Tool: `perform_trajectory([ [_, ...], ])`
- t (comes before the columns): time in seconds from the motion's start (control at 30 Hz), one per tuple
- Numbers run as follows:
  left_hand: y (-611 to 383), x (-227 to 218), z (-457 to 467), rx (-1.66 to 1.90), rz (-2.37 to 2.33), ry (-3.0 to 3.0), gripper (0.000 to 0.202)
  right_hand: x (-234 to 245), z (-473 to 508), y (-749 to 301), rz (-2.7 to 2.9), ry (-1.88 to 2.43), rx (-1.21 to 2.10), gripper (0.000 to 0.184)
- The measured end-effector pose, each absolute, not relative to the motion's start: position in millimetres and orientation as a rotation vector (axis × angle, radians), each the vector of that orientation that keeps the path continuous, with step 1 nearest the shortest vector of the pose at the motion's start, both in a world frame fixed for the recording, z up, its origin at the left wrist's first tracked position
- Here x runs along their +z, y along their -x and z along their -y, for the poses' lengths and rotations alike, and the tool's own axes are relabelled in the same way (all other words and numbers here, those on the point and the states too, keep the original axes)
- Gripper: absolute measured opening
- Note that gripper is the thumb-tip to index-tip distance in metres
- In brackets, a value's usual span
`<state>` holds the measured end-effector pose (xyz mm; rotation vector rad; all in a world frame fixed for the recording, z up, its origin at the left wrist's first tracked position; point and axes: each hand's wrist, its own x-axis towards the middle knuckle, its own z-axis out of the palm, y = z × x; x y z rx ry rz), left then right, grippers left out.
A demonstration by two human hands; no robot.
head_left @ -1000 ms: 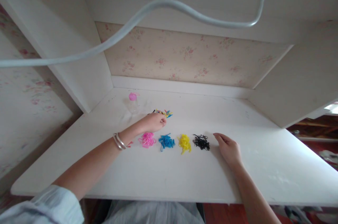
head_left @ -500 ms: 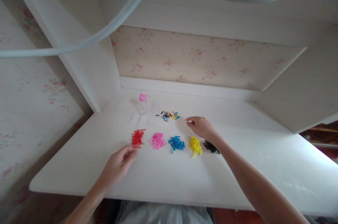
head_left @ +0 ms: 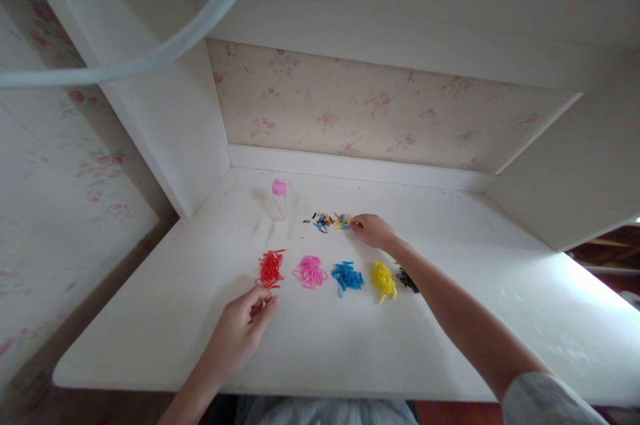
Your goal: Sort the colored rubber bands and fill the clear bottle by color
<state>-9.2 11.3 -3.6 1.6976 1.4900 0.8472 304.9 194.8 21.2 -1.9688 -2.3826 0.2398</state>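
My left hand (head_left: 250,321) rests at the near edge of a pile of red rubber bands (head_left: 271,269). Its fingers are loosely curled, with a gap to the thumb and nothing visible between them. At the right end of a small mixed-colour pile of rubber bands (head_left: 324,221), my right hand (head_left: 373,230) has its fingertips pinched together; what they hold, if anything, is too small to make out. Pink rubber bands (head_left: 311,272), blue rubber bands (head_left: 347,277) and yellow rubber bands (head_left: 383,281) lie in a row. My right forearm partly covers the black rubber bands (head_left: 407,278).
A clear little bottle with a pink lid (head_left: 279,201) stands behind the red pile. The white desk (head_left: 320,345) has side panels and a back ledge (head_left: 360,168). A pale cable (head_left: 200,28) hangs across the upper left, close to the camera.
My right hand has moved left to the mixed pile and its fingers have closed. The left hand stays by the red bands. The camera view has shifted slightly, and the cable shows less.
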Motion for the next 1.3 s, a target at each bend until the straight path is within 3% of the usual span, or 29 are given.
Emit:
perform_trajectory([
  [0.33,7.9,-2.4,-11.0,0.831,-1.485,-1.735,0.027,46.6,-138.3,-318.4,2.448,1.845,0.225,0.029],
  [0.67,3.8,-0.8,-9.9,0.787,-1.507,-1.815,0.028,31.3,-75.5,-306.3,2.524,1.867,0.084,0.035],
  [0.93,2.9,-1.3,-10.4,0.788,-1.516,-1.81,0.03,39.6,-93.6,-310.8,2.552,1.786,0.174,0.035],
  [1.3,3.1,0.1,-10.5,0.801,-1.505,-1.784,0.028,25.2,-167.7,-295.8,2.312,2.053,0.17,0.034],
])
